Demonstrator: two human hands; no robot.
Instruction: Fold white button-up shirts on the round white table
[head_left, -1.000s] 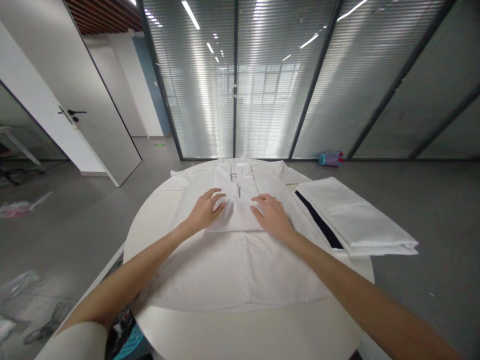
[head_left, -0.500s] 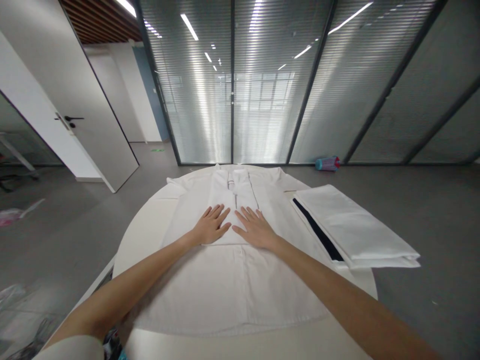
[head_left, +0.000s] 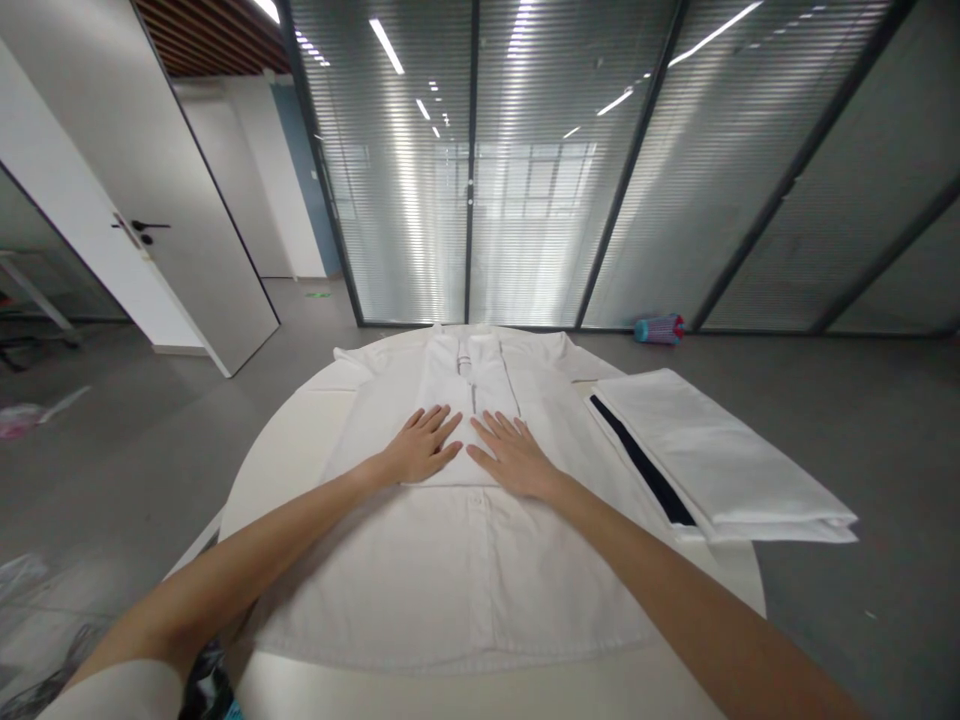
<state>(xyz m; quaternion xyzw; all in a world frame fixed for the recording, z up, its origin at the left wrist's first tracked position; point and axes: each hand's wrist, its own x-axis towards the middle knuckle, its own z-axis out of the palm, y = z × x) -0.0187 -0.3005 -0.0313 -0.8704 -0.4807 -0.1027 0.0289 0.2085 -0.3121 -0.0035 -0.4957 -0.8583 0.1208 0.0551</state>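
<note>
Both hands lie flat with fingers spread, left hand (head_left: 421, 450) and right hand (head_left: 513, 459) side by side, pressing a white shirt (head_left: 457, 560) spread across the round bench (head_left: 300, 420), beside folded cloth (head_left: 712, 455).

White button-front shirt (head_left: 465, 560) spread flat on the round table (head_left: 300, 420), collar far, sleeves folded inward.
</note>
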